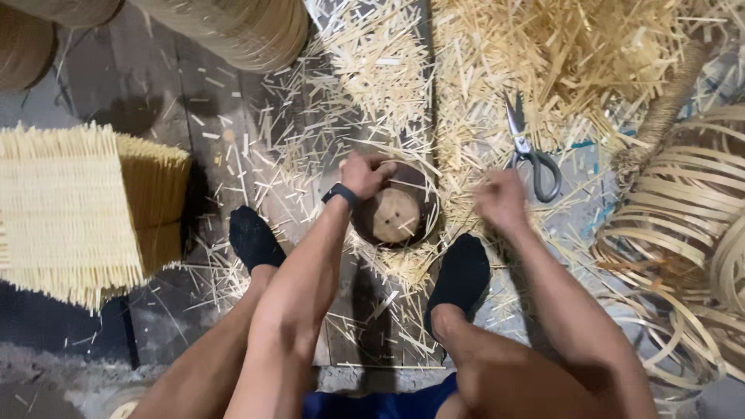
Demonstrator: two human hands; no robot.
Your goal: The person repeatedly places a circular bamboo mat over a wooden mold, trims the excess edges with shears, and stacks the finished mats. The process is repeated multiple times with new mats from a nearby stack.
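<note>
- Your left hand [365,174] is gripping the rim of the round brown wooden bowl-shaped form [394,211], fingers curled shut.
- Your right hand [500,199] is hovering nr the grey-handled scissors [529,151], fingers curled; can't tell if holding anything.

A small round basket [396,211] with a dark brown wooden base stands on the floor between two feet in black socks. It is low and open on top, a few pale slivers lie inside, and thin pale strips curve around its rim.
</note>
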